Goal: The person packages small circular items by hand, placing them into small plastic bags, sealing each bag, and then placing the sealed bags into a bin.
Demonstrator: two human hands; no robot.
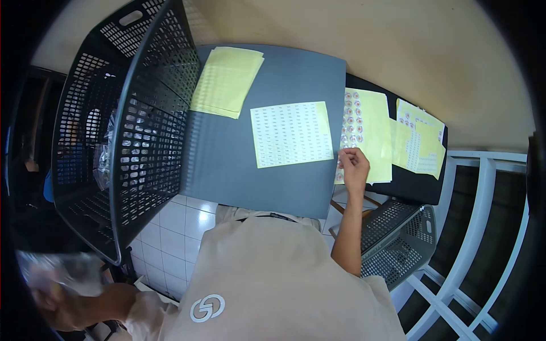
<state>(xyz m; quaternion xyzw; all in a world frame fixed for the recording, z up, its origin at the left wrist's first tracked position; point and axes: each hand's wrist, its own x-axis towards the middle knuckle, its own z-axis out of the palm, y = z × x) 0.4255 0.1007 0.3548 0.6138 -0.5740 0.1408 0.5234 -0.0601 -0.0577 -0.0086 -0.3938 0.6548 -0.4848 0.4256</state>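
My right hand (355, 168) is closed in a pinch at the left edge of a yellow sheet with round red-and-white stickers (352, 121). Its fingertips lie over the sticker columns, and whatever is between them is too small to tell. At the far lower left, my left hand (60, 304) is blurred by motion, its fingers closed on a clear plastic bag (62, 270). In front of me on the grey table (227, 165) lies a sheet of small printed labels (291, 134), a yellow strip bare at its right side.
A stack of yellow sheets (227, 81) lies at the table's back left. A tall dark crate (151, 142) holding clear plastic packages (103, 156) stands left. More label sheets (420, 139) rest on a black surface (418, 190) at right. Another crate (398, 241) sits lower, near white rails (483, 187).
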